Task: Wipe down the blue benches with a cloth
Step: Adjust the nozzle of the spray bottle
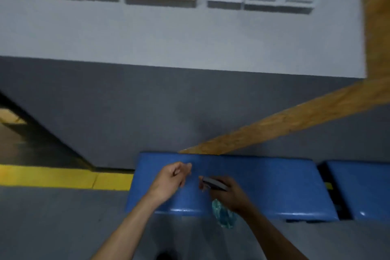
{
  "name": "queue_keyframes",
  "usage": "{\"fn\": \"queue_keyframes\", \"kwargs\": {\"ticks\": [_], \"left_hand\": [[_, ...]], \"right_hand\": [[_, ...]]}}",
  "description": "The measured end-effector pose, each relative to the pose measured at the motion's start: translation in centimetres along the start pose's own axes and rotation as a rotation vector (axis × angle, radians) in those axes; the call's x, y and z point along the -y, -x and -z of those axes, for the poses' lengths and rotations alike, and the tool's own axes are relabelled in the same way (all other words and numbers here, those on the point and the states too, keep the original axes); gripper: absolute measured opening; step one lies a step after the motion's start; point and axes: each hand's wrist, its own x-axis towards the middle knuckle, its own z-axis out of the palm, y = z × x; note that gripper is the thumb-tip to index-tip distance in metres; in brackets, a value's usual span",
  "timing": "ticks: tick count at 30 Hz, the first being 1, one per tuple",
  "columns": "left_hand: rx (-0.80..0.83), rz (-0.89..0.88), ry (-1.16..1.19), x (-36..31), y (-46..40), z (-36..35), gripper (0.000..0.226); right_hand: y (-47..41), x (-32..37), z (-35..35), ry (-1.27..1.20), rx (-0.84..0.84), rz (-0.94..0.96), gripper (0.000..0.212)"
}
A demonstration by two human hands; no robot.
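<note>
Right hand (229, 193) grips a spray bottle (224, 214): dark trigger head up by the fingers, clear teal body hanging below the wrist. Contents unreadable through blur, no label legible. Left hand (171, 179) holds nothing, fingers loosely curled, hovering just left of the right. Both are over the near blue counter (274, 186). Second blue counter (363, 188) sits well to the right of the hands. Can't make out a cloth.

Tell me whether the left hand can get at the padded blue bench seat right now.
Probably yes: the left hand hovers empty, with loosely curled fingers, directly over the padded blue bench seat, and nothing lies between them.
</note>
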Motion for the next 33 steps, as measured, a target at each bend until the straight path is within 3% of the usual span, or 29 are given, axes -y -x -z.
{"fn": "queue_keyframes", "kwargs": {"ticks": [4,9,16,23,33], "left_hand": [[0.18,-0.094,-0.131,-6.3,-2.5,-9.4,0.068],[0.426,-0.156,-0.103,-14.0,-3.4,-23.7,0.04],[0.656,-0.198,-0.153,-21.6,-4.2,-43.1,0.049],[0.879,-0.388,-0.24,-27.8,-5.6,-58.8,0.045],[1.191,-0.442,-0.231,-33.6,-9.9,-80.2,0.022]], "right_hand": [[5.0,-0.5,9.2,-0.074,-0.141,0.015,0.027],[13.2,-2.1,21.3,-0.032,-0.256,0.069,0.014],[24.6,-4.9,36.7,-0.042,-0.408,0.07,0.025],[33.8,-8.5,48.6,-0.192,-0.618,0.076,0.027],[43.0,-15.1,64.0,-0.254,-0.909,0.049,0.03]]}}
